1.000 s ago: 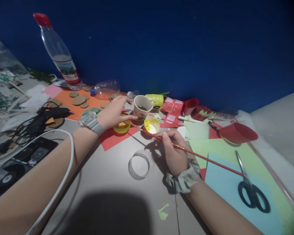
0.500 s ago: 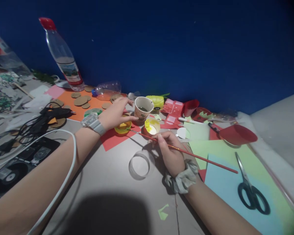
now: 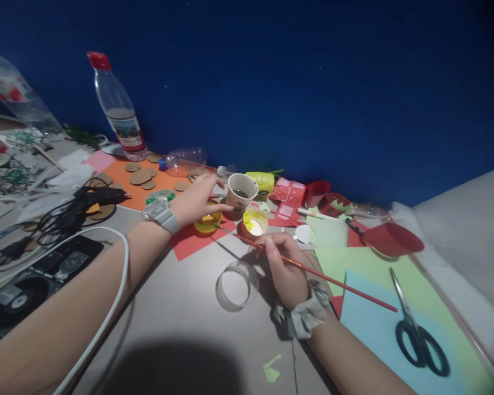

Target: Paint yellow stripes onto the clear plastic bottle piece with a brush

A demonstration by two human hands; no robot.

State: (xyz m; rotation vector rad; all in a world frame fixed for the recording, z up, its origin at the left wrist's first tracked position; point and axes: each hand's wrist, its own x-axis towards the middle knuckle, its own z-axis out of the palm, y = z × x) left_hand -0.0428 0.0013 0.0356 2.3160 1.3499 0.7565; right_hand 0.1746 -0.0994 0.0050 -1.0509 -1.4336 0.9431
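My right hand pinches a long red paintbrush, its tip pointing left toward a small yellow paint pot. My left hand, with a grey watch on the wrist, rests over that pot with fingers curved around it and touching a paper cup with dark liquid. A second yellow-stained pot stands just right of the brush tip. A clear plastic ring lies on the table left of my right hand.
Black-handled scissors lie on blue and green paper at right. A red-capped bottle stands at the back left, near cardboard discs on orange paper. A black glue gun and cables lie left. A blue wall closes the back.
The view has tilted slightly, so everything sits a little lower. The brush tip has edged left toward the yellow pot under my left hand. Both hands otherwise stay put.
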